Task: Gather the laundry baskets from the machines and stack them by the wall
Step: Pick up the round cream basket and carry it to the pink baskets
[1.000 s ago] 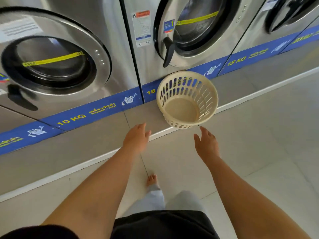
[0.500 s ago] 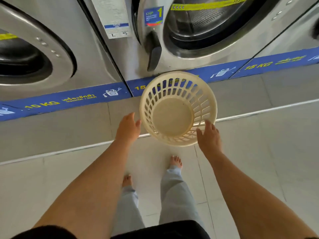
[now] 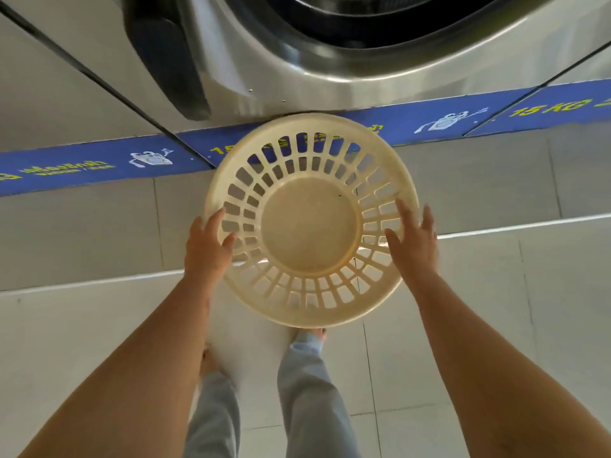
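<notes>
Plainly, then, line by line:

Basket: the cream laundry basket (image 3: 310, 223) fills the middle of the frame, mouth toward me, empty down to its solid round bottom.

Where it sits: on the grey step (image 3: 99, 233) at the foot of the steel washing machine (image 3: 297, 61), just below the blue label strip (image 3: 99, 163) that crosses the upper half of the frame. I cannot tell whether it rests on the step or is already clear of it.

My left hand (image 3: 208, 249): at the rim's left side, fingers loosely spread, thumb (image 3: 228, 241) hooked over the rim into the slots. It touches, but is not clamped.

My right hand (image 3: 413, 246): at the rim's right side, fingers splayed, thumb inside, the rest outside the wall. Not closed either.

Weight: I judge it light, being thin slotted plastic with nothing in it.

Stiffness: the rolled rim looks firm; the slotted wall will likely flex if squeezed.

Slip: smooth plastic, but rim and slots give fingers purchase.

Where to hold: opposite sides of the rim, thumbs in, fingers under the lip.

Fragility: low, though thin ribs could crack under a hard pinch.
</notes>
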